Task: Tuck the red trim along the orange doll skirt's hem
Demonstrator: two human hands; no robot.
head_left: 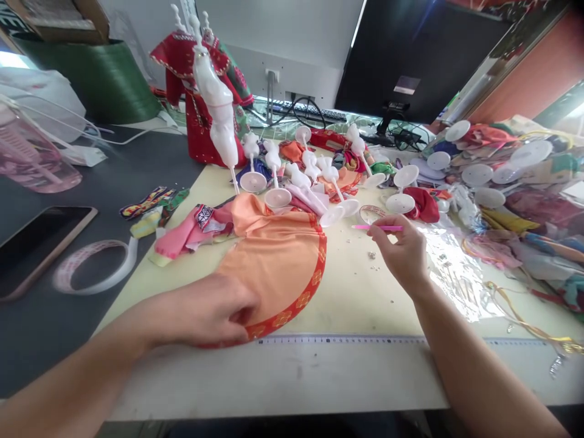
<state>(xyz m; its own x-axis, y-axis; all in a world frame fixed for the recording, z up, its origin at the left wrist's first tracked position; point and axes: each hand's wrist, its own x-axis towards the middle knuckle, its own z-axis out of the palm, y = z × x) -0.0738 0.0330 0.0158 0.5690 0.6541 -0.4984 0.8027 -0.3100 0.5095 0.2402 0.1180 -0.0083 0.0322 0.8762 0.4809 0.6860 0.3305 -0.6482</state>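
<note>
An orange satin doll skirt (278,261) with a red, gold-patterned hem is spread on the pale mat, its waist bunched around the foot of a white doll-shaped stand (213,94). My left hand (207,307) lies on the skirt's near-left part, fingers curled onto the fabric at the hem; the fingertips are partly hidden. Between the fingers of my right hand (404,252) is a thin pink pen-like stick (385,228), held level above the mat. Just below its left end, small shiny beads or stones (372,255) lie scattered. A small round dish (371,214) sits behind that hand.
A ruler strip (365,340) runs along the front. Several white doll stands (272,157) lie behind the skirt. Tape (98,267), a phone (45,249) and a pink bottle (34,152) are left. Clear plastic film (456,274) and piled fabrics (538,207) occupy the right.
</note>
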